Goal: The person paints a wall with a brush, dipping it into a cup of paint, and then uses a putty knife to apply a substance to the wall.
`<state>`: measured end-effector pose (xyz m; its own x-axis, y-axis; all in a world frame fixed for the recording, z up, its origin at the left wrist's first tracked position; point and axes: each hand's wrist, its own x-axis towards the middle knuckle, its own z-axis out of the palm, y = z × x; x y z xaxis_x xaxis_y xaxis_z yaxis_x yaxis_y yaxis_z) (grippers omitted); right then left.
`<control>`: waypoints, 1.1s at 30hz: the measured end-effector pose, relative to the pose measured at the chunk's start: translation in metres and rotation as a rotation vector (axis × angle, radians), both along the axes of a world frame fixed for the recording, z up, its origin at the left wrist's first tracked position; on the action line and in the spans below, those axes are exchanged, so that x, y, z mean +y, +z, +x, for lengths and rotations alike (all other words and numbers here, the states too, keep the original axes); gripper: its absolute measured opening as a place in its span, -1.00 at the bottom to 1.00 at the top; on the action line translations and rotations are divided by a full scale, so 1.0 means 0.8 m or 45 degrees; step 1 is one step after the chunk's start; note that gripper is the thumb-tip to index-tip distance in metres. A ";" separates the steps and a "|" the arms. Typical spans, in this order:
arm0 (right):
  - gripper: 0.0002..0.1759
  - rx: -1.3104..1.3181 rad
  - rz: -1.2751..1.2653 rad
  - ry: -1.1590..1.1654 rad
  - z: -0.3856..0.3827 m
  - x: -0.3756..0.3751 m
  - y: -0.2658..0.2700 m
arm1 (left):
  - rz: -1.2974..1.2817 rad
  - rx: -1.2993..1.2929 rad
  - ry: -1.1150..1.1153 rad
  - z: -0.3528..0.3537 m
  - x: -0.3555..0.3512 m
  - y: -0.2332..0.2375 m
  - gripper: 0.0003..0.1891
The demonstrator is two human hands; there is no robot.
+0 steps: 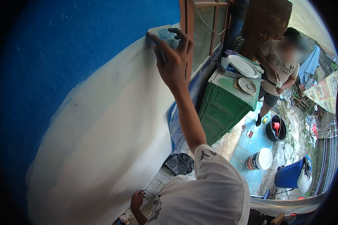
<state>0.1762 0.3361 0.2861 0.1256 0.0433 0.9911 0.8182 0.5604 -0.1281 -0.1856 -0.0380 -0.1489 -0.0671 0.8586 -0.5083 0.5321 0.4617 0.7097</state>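
My right hand (172, 56) is raised against the wall, its fingers closed on a flat pale piece (166, 34) with a light-blue patch. That piece lies against the wall where the blue paint (86, 41) meets the whitish coating (112, 123). Low down beside the whitish part is my left hand (137, 199), its fingers loosely bent and apart, with nothing visible in them.
A brown-framed window (208, 37) adjoins the wall. Plates rest on a green cabinet (223, 107). Another person (276, 60) stands beyond it. A paint bucket (264, 159), black tub (276, 133), blue bin (288, 174) and black bag (179, 164) are on the floor.
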 end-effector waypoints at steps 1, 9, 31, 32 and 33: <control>-0.55 0.017 -0.015 -0.011 0.000 0.000 -0.001 | 0.011 0.007 0.000 0.003 0.003 0.000 -0.72; -0.60 0.058 -0.039 0.116 -0.009 -0.007 0.005 | 0.036 -0.016 0.020 0.003 0.003 0.000 -0.72; -0.62 0.006 -0.041 0.076 -0.021 -0.022 0.003 | -0.003 -0.026 0.065 0.004 -0.015 -0.007 -0.70; -0.61 0.046 -0.052 0.065 -0.014 -0.014 0.003 | -0.003 -0.025 0.074 0.008 -0.014 0.011 -0.70; -0.61 0.187 -0.099 0.078 -0.008 -0.008 0.004 | 0.042 -0.016 0.063 0.015 -0.009 0.029 -0.71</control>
<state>0.1695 0.3296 0.2892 0.2637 0.1314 0.9556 0.7520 0.5925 -0.2889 -0.1734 -0.0451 -0.1260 -0.1034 0.8707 -0.4807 0.5004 0.4632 0.7314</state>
